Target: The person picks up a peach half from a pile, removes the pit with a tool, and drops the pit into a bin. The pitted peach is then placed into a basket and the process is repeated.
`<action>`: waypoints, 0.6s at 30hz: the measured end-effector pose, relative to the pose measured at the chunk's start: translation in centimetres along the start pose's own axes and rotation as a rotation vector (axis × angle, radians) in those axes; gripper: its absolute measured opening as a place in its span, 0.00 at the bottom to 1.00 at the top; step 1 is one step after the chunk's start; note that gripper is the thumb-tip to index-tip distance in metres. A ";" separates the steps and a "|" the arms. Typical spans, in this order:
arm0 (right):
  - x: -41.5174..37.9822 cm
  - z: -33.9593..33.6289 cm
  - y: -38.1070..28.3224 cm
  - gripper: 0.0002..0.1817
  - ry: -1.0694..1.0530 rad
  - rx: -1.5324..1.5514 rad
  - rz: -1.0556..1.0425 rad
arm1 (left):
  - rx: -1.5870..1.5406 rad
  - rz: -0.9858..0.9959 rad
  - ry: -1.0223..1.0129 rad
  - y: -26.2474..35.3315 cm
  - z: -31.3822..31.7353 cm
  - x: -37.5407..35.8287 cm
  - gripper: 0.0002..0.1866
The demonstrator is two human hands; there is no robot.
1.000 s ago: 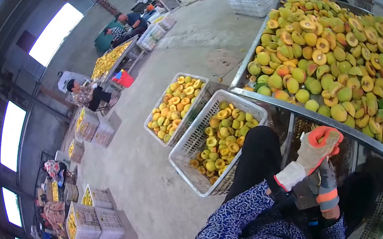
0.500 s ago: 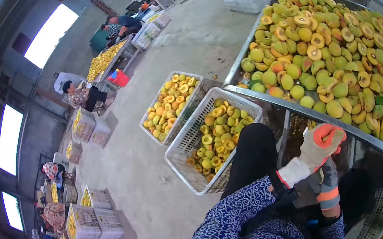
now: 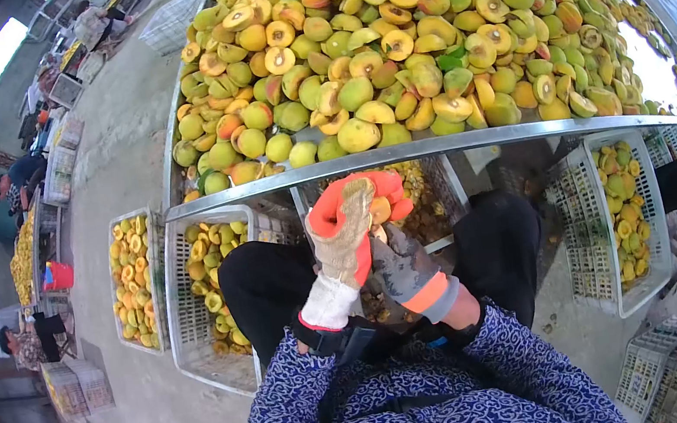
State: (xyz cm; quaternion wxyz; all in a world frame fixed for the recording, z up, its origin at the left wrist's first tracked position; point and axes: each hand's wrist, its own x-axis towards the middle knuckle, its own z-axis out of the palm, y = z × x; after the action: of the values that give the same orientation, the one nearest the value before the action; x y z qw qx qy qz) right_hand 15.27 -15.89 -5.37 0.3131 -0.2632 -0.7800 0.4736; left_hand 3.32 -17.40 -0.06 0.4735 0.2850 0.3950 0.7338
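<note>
A long, shiny metal sorting table with a raised rim (image 3: 434, 145) carries a deep heap of green and yellow peaches (image 3: 384, 47), whole ones mixed with cut halves showing dark pit hollows. On the grey concrete floor (image 3: 112, 158) below stand white plastic lattice crates of halved yellow peaches: two side by side (image 3: 187, 313) at the left, another (image 3: 621, 230) under the table's right end.

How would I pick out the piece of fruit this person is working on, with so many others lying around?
Start at the big metal table heaped with yellow-green fruit, then drop below its front edge to the two gloved hands pressed together over the person's lap. The fruit is the small orange-yellow piece between the left hand and right hand. It alone sits in gloves, not in a pile or crate.
</note>
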 end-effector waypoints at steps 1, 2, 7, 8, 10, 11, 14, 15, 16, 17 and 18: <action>-0.2 -0.3 0.5 0.25 -0.012 -0.194 -0.233 | 0.018 0.010 -0.038 0.2 0.0 0.1 0.21; -0.5 -0.4 0.8 0.29 -0.039 -0.256 -0.271 | -0.029 -0.014 -0.051 0.5 0.2 0.1 0.21; -0.1 -0.2 -0.2 0.24 -0.013 0.098 -0.031 | 0.129 -0.003 -0.127 1.7 0.4 0.7 0.18; 0.0 -0.2 -0.6 0.22 -0.010 0.181 0.038 | 0.048 -0.016 -0.120 1.5 0.6 1.0 0.18; 0.1 -0.4 -1.2 0.19 0.011 0.278 0.103 | -0.059 -0.048 -0.092 1.5 1.6 1.1 0.19; 0.1 -0.3 -0.3 0.18 0.038 0.044 -0.104 | -0.029 -0.037 -0.092 1.3 1.7 1.2 0.20; 0.4 -0.7 0.8 0.18 0.075 -0.107 -0.341 | 0.074 0.003 -0.109 1.0 1.6 0.9 0.23; 0.6 -1.1 0.7 0.18 0.060 -0.063 -0.357 | 0.118 0.013 -0.138 1.1 1.7 1.0 0.25; 0.8 -1.9 -1.1 0.20 -0.138 0.326 0.042 | 0.162 0.023 -0.163 1.2 1.7 0.9 0.26; 0.9 -2.6 -2.9 0.21 -0.167 0.678 0.497 | 0.225 0.049 -0.187 1.1 1.6 1.0 0.24; 1.0 -2.4 -3.1 0.20 -0.121 0.685 0.530 | 0.287 0.080 -0.214 1.0 1.5 1.4 0.22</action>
State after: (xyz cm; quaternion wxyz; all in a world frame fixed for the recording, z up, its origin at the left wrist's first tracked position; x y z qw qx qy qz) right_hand 16.04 -15.07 -1.51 0.2033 -0.3071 -0.5004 0.7835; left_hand 3.45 -15.86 1.68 0.4375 0.4417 0.4315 0.6537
